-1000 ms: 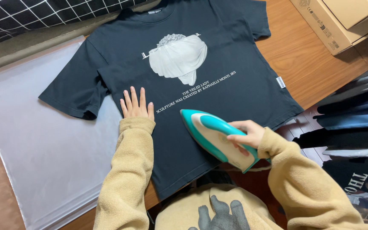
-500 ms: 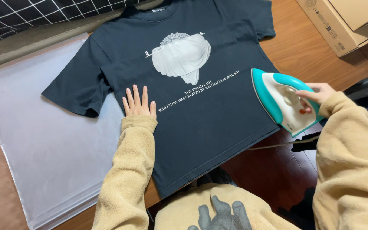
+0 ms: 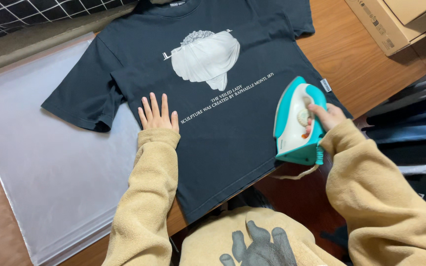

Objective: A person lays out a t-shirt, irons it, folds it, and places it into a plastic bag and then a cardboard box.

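Observation:
A dark T-shirt (image 3: 223,128) with a white printed figure and lines of small white text lies spread flat on a wooden table (image 3: 361,64). My left hand (image 3: 158,114) rests flat on the shirt's left side, fingers spread, just below the left sleeve. My right hand (image 3: 325,118) grips the handle of a teal and white iron (image 3: 296,123), which sits on the shirt near its right side seam. The iron's cord (image 3: 297,172) trails off its back end toward me.
A white sheet (image 3: 35,162) covers the table on the left under the shirt's sleeve. A cardboard box (image 3: 395,24) stands at the back right. Dark folded garments (image 3: 410,118) are stacked on the right. A black-and-white checked cloth (image 3: 20,15) lies at the back left.
My right hand carried the iron from the shirt's lower hem out to the right, lifted and tilted, and has now set it on the shirt's right side. My left hand stayed in place.

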